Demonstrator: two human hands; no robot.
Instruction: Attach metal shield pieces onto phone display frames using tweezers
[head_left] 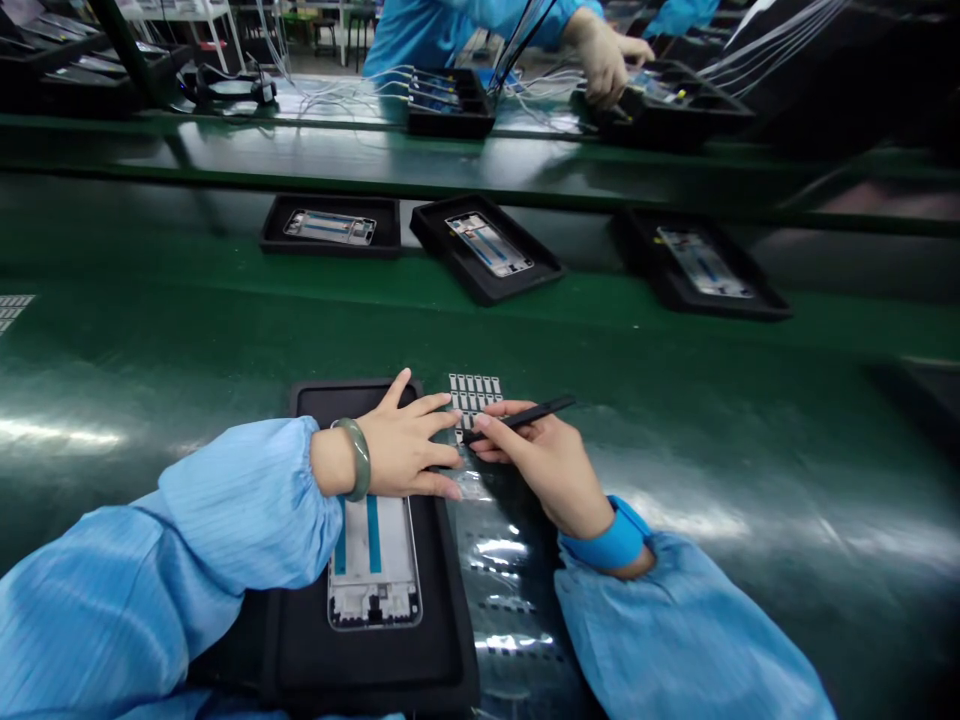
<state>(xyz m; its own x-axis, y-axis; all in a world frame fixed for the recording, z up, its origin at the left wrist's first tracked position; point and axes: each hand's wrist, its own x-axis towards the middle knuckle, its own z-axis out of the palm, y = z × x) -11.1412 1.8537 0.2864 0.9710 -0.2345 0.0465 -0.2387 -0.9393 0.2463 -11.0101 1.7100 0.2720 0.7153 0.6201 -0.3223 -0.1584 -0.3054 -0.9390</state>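
Observation:
My right hand point(544, 455) is closed around black tweezers point(541, 411), their tip at the lower left of a sheet of small grey-white stickers point(475, 386). With fingers spread, my left hand point(405, 445) reaches over a black tray point(420, 670), its fingertips at the sheet's left edge. In that tray lies a phone frame point(375, 540) with blue strips; my left hand and sleeve cover its upper part. A clear part of the sheet, shiny and without stickers, stretches toward me beside the tray.
Three black trays with phone frames stand across the bench: left point(330, 228), middle point(489, 245), right point(705, 262). Behind a raised ledge, a co-worker's hand point(600, 65) works at a black box point(675, 105) among white cables. Another sticker sheet point(13, 310) lies far left.

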